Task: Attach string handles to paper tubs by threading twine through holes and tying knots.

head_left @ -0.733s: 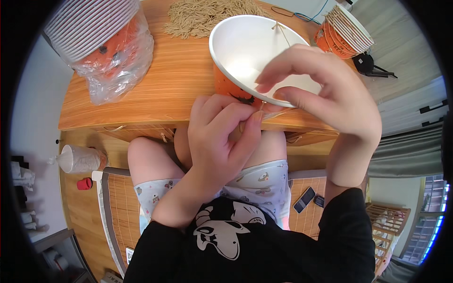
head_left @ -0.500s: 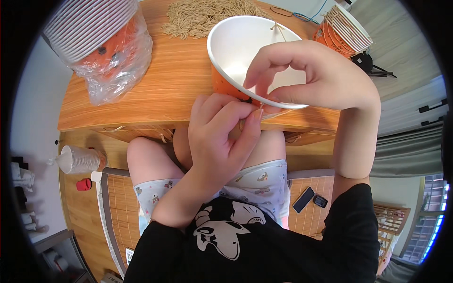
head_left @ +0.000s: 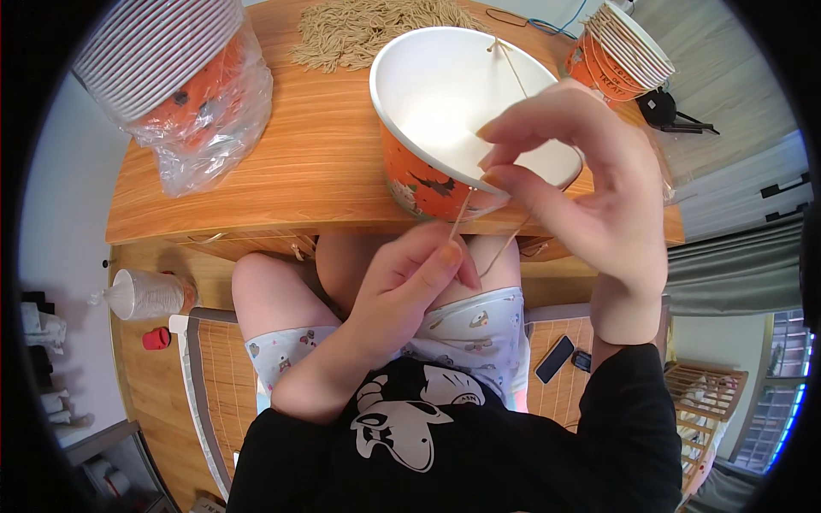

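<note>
A paper bucket [head_left: 419, 167], orange outside with dark Halloween pictures and white inside, leans toward me at the table's front edge. A thin tan cord [head_left: 464, 209] comes out of its wall just under the near rim. My left hand [head_left: 419, 269] pinches this cord between thumb and forefinger, below the bucket. Above the near rim is my right hand [head_left: 590, 171], its fingers curved and apart with nothing visible in them. Another stretch of the cord runs from a knot inside the far rim and passes behind my right hand; a loop hangs beside the left fingers.
A pile of tan cords [head_left: 376, 30] lies at the back of the wooden table [head_left: 316, 154]. Stacked buckets in clear plastic [head_left: 205, 111] stand at the left; another corded stack [head_left: 607, 64] stands back right. A phone [head_left: 554, 359] lies beside my leg.
My right hand has lifted off the near rim and its fingers have parted. The left hand has drawn down and toward me, pulling the cord out straight. The bucket's tilt has shifted slightly.
</note>
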A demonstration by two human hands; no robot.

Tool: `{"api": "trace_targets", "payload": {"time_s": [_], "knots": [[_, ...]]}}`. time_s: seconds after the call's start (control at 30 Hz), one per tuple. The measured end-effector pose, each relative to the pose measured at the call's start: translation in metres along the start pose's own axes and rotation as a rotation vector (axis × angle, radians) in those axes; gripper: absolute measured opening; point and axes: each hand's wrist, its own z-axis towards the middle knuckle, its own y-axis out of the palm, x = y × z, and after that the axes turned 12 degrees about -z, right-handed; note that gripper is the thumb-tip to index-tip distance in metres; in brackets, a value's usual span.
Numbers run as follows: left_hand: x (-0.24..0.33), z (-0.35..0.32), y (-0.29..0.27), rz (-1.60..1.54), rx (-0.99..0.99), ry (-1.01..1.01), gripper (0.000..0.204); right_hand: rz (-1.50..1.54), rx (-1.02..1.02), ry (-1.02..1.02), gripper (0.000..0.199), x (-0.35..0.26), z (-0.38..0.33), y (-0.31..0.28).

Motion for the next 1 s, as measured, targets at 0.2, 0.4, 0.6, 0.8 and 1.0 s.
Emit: {"api": "trace_targets", "payload": {"time_s": [0.2, 0.4, 0.6, 0.8, 1.0], "knots": [[0.006, 0.0, 0.002, 0.02, 0.002, -0.231, 0.015, -0.215, 0.212, -0.069, 0.03, -0.004, -0.024, 0.016], [0.016, 0.011, 0.005, 0.251, 0.081, 0.268, 0.02, -0.434, 0.406, -0.25, 0.031, -0.01, -0.043, 0.031], [0.016, 0.015, 0.005, 0.056, 0.156, 0.015, 0.017, -0.553, 0.33, -0.161, 0.025, -0.018, -0.064, 0.053], [0.029, 0.022, 0.009, 0.404, 0.119, 0.219, 0.014, -0.57, 0.359, -0.155, 0.025, -0.02, -0.072, 0.064], [0.03, 0.022, 0.006, 0.385, 0.085, 0.198, 0.01, -0.222, 0.467, 0.09, 0.044, -0.021, -0.073, 0.082]]}}
